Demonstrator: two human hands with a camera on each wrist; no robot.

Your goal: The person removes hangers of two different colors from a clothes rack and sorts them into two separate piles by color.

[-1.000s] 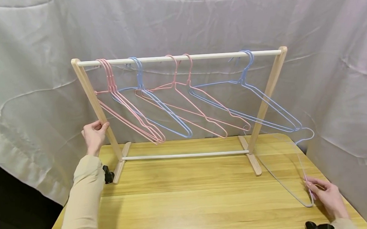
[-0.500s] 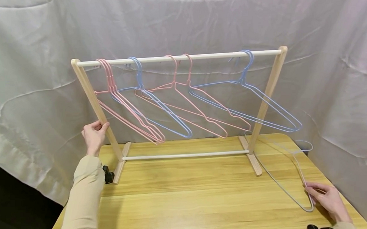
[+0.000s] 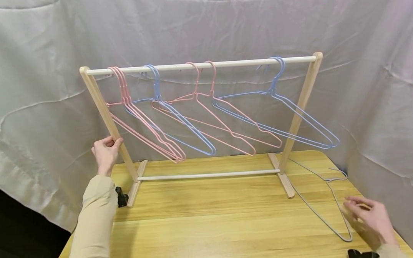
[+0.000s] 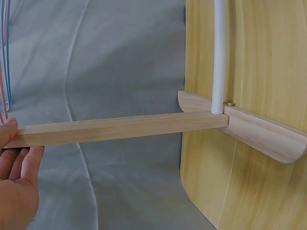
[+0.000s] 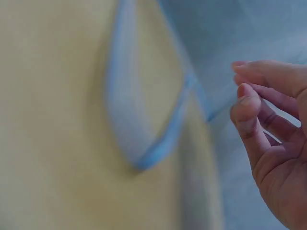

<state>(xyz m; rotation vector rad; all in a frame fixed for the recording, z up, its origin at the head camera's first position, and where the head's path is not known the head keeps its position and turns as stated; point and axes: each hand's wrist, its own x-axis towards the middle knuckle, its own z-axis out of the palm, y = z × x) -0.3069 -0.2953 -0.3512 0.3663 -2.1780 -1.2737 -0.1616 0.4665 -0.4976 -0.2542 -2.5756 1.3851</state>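
My left hand pinches the left wooden post of a clothes rack between thumb and fingers; the left wrist view shows the thumb above the post. At the right, my right hand is beside a wire clothes hanger, apart from it, fingers loosely bent and holding nothing. That hanger lies on the table, its hook towards the back right. It looks grey in the head view, but the blurred hanger appears blue in the right wrist view.
Pink hangers and blue hangers hang in groups from the white rail. More blue hangers hang near the right post. A lower bar joins the feet. Grey cloth surrounds the wooden table.
The hanger at the right has been lowered flat onto the table, and my right hand has let go and moved slightly away from it. The left hand stays on the post.
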